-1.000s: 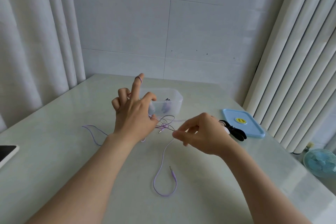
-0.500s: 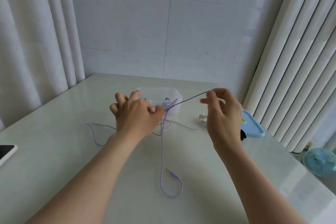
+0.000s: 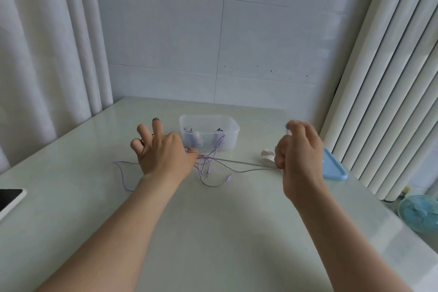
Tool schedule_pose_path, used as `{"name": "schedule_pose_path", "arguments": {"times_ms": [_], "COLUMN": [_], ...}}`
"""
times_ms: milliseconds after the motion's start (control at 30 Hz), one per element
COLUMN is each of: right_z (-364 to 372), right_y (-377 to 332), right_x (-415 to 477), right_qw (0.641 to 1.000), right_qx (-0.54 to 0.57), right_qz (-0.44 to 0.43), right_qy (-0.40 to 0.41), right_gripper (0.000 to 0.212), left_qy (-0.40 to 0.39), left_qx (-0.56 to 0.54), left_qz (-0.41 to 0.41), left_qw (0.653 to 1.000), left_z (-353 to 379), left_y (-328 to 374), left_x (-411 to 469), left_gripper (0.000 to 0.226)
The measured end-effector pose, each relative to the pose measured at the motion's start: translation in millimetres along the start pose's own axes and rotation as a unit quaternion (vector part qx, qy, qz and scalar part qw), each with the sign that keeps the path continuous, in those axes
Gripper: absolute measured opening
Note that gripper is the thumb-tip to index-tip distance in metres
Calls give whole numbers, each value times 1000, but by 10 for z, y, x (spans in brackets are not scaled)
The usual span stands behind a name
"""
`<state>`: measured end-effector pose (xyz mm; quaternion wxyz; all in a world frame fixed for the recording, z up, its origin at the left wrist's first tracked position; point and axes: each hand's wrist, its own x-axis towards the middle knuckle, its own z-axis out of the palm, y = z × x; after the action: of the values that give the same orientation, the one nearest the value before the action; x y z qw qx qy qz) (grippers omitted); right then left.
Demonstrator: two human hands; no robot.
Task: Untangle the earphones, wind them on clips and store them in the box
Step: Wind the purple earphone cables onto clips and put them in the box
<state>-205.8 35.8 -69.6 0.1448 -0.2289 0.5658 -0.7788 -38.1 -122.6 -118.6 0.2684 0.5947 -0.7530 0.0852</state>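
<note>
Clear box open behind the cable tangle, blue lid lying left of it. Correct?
No. The head view shows the blue lid right of the clear box, beyond the right hand. The box is open and behind the purple cable tangle.

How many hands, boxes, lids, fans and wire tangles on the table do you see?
Hands: 2, the left hand and the right hand
Boxes: 1, the clear box
Lids: 1, the blue lid
Fans: 1, the blue fan
Wire tangles: 1, the purple earphone tangle
Total: 6
</note>
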Motion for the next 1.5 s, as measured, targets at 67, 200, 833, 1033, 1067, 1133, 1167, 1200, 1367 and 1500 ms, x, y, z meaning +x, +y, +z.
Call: {"name": "schedule_pose_path", "arguments": {"times_ms": [67,200,833,1033,1067,1133,1167,1200,1367,1500], "right_z": [25,55,115,109,106,114,116,119,84,70], "right_y": [53,200,-32,-26,-22,0,24,49,203,210], "right_x": [-40,-137,-21,-89,-99,-107,-103,-104,-153,-223], "right_qw": [985,858,924,954,973,994,995,993,892,844], "right_qx": [-151,-435,342,278,213,75,17,-28,-382,-396], "right_qz": [-63,-104,117,83,57,-7,-30,-38,-67,-46], "right_qy": [-56,-253,-124,-68,-66,-75,-89,-109,-231,-359], "right_gripper": [11,19,29,21,23,25,24,21,23,46], "left_qy": [2,10,-4,31,36,49,53,54,25,16], "left_qx": [9,9,-15,-40,-50,-76,-93,-105,-104,-84], "left_qz": [16,21,17,36,44,67,79,90,138,142], "left_qw": [1000,1000,1000,998,997,994,991,989,985,986], "left_z": [-9,-8,13,-5,-5,-7,-12,-21,-32,-18], "left_y": [11,3,-6,35,39,63,83,105,173,149], "left_x": [-9,0,38,25,18,-5,-18,-33,-78,-75], "left_gripper": [27,36,34,20,16,11,10,8,11,10]}}
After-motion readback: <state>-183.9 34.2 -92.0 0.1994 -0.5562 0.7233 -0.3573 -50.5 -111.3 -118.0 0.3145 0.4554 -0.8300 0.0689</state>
